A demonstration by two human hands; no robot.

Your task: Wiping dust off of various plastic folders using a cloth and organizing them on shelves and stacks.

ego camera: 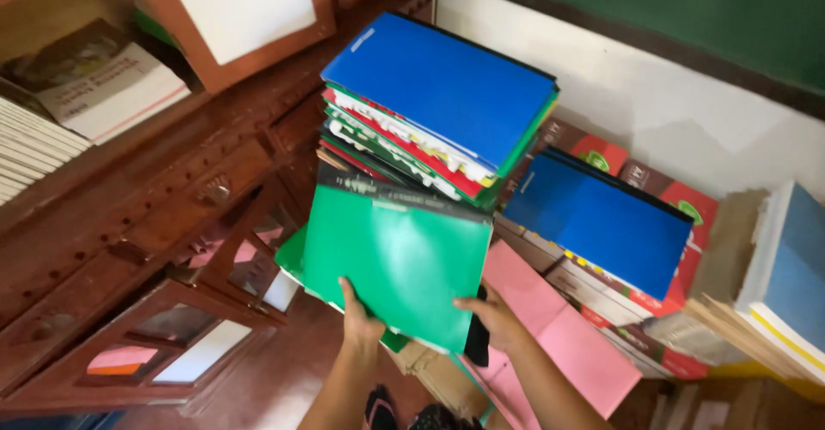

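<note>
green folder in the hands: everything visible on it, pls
The green folder is a flat, glossy rectangle, plastic-looking, with light glare on its cover. Its top edge carries a dark strip. It is tilted, facing the camera, in front of a tall stack of folders. The left hand grips its lower left edge, thumb on the cover; the right hand holds the lower right corner, next to a black piece. More green sheets show behind its left edge.

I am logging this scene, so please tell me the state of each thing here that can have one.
Green folder: closed, held by both hands.
Left hand: grip shut on the folder's lower edge.
Right hand: grip shut on the folder's lower right corner.
Folder stack: piled, blue folder on top, closed.
Blue folder: closed, lying on boxes.
Cabinet door: swung open.
</note>
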